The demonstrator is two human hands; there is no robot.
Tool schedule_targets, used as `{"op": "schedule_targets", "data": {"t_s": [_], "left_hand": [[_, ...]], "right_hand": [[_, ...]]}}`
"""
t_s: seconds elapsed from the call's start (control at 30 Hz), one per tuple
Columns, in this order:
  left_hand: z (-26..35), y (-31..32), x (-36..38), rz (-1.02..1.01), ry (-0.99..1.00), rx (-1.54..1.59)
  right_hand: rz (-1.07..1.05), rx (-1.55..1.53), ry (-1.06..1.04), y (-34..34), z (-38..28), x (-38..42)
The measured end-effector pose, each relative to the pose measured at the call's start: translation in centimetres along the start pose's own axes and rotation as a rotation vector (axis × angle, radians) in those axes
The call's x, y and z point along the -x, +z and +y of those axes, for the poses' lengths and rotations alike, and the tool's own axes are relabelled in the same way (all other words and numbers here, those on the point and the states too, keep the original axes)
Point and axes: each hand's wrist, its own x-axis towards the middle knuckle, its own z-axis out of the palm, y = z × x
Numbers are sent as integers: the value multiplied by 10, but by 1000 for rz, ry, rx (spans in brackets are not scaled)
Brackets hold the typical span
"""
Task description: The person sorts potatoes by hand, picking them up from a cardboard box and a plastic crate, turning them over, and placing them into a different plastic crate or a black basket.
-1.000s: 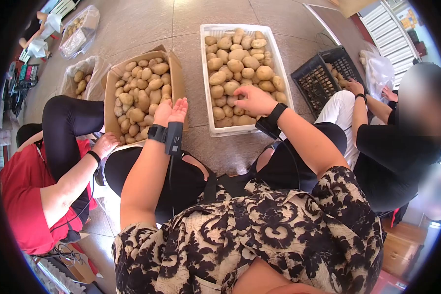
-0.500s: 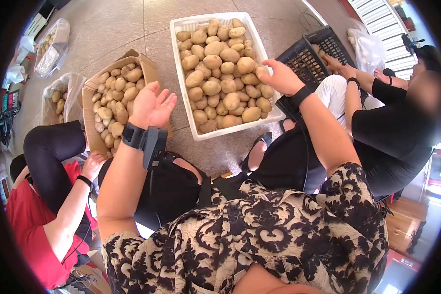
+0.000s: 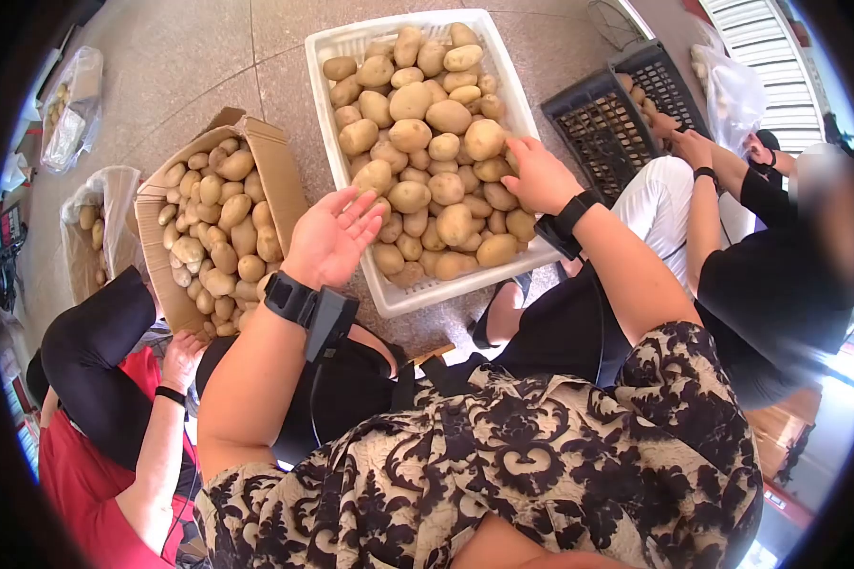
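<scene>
Directly before me on the floor stands a white plastic crate (image 3: 465, 289) heaped with potatoes (image 3: 410, 135). My left hand (image 3: 330, 239) is palm up with loosely curled, parted fingers; nothing lies in it. Its fingertips overlap the crate's left edge, near some potatoes. Over the crate's right side, my right hand (image 3: 544, 177) has its fingers apart and pointing down at the potatoes, with the fingertips right beside them. No potato shows in its grasp. Both wrists wear black straps with a dark device.
A cardboard box (image 3: 152, 248) of potatoes stands left of the crate, and a black plastic crate (image 3: 586, 135) right of it. Clear bags (image 3: 121, 204) hold more potatoes. People sit on both sides: a red sleeve (image 3: 85, 493) at left, a black sleeve (image 3: 740, 256) at right.
My left hand has shifted right toward the crate's left edge. My right hand has turned its fingers down and come lower by the potatoes. The whole view has tilted slightly.
</scene>
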Motion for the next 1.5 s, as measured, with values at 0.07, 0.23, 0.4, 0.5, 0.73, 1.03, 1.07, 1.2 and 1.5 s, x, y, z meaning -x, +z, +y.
{"op": "schedule_targets", "data": {"t_s": [0.07, 0.23, 0.4, 0.5, 0.73, 1.03, 1.07, 1.2, 1.5], "left_hand": [[1, 2, -10, -3, -42, -16], [0, 5, -19, -18, -89, -27], [-1, 13, -16, -26, -114, -56], [-2, 12, -14, -23, -128, -68], [-6, 8, -10, -13, -108, -70], [-19, 5, 7, -5, -126, -185], [-20, 6, 10, 3, -125, -184], [-23, 1, 19, -147, -193, -105], [-9, -53, 11, -13, 10, -78]], "right_hand": [[-50, 124, 114, -2, -7, -8], [-83, 250, 154, -5, -12, -17], [-71, 297, 111, -9, -22, -17], [-203, 262, 86, -6, -15, -18], [-305, 113, 135, -15, -40, -17], [-565, -702, 245, -18, -96, 9], [-585, -881, 216, -15, -99, 14], [-658, -1163, 68, -16, -112, 29], [-528, -813, -49, -7, -95, 39]]}}
